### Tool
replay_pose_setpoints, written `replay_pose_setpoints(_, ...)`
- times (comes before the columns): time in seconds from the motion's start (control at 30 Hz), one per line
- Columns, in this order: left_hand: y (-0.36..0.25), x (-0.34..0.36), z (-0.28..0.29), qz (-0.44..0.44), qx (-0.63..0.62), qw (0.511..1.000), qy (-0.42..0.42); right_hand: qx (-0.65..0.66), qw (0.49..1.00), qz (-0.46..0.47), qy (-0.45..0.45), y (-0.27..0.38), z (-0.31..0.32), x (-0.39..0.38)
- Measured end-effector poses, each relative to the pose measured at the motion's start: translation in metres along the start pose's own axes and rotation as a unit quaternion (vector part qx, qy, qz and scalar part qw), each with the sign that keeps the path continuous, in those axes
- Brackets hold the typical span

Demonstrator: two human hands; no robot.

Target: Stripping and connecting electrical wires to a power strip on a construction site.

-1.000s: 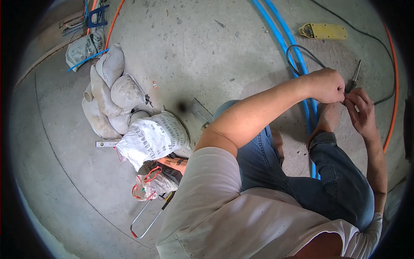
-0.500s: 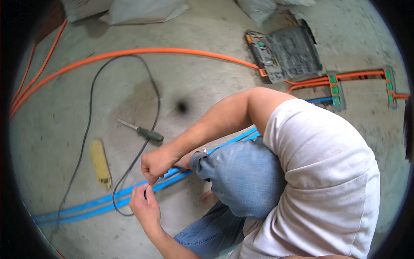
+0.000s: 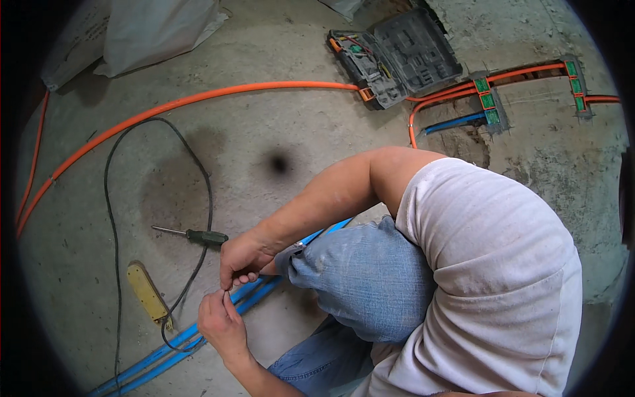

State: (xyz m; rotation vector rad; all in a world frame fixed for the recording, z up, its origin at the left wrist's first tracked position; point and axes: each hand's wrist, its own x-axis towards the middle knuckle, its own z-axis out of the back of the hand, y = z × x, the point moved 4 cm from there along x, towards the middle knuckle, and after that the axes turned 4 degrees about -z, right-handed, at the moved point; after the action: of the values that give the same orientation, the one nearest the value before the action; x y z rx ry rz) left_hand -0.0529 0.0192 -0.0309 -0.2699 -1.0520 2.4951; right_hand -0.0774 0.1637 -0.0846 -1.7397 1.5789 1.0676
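Note:
My left hand (image 3: 221,324) has its thumb and fingers pinched together over the blue pipes, with the end of a black cable (image 3: 210,198) running up to it. Fingertip to fingertip with it, my right hand (image 3: 243,260) is closed in a pinch too; what lies between those fingers is too small to make out. Just beyond the right hand, a screwdriver with a dark green handle (image 3: 206,237) lies across the cable, its metal shaft pointing left. A long yellow casing (image 3: 147,291) rests on the floor left of my hands, close to the cable.
Two blue pipes (image 3: 152,367) run under my hands and past my jeans-covered knee (image 3: 364,278). An orange pipe (image 3: 198,98) curves across the floor to an open dark tool case (image 3: 397,63). Green-and-orange pipe brackets (image 3: 488,102) sit at right; pale sacks (image 3: 155,33) stand far left.
The view has shifted, so floor things sit lower and farther left at the far side. Both hands stay together in a pinch, with the right fingers slightly more spread.

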Motion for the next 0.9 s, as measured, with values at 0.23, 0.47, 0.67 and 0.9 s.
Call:
replay_pose_setpoints(0.23, -0.001, 0.005, -0.012, -0.024, 0.046, 0.999, 0.005, 0.064, 0.996, -0.062, -0.016, -0.001, 0.003, -0.020)
replay_pose_setpoints(0.47, 0.020, 0.000, 0.006, 0.214, -0.298, 0.922, -0.120, -0.148, 0.977, 0.106, -0.113, 0.042, -0.003, -0.046)
replay_pose_setpoints(0.67, 0.024, -0.014, 0.013, 0.288, -0.439, 0.844, -0.109, -0.257, 0.941, 0.196, -0.095, 0.047, -0.019, -0.037)
replay_pose_setpoints(0.9, 0.023, -0.022, 0.017, 0.289, -0.479, 0.821, -0.111, -0.363, 0.880, 0.303, -0.046, 0.056, -0.039, -0.038)
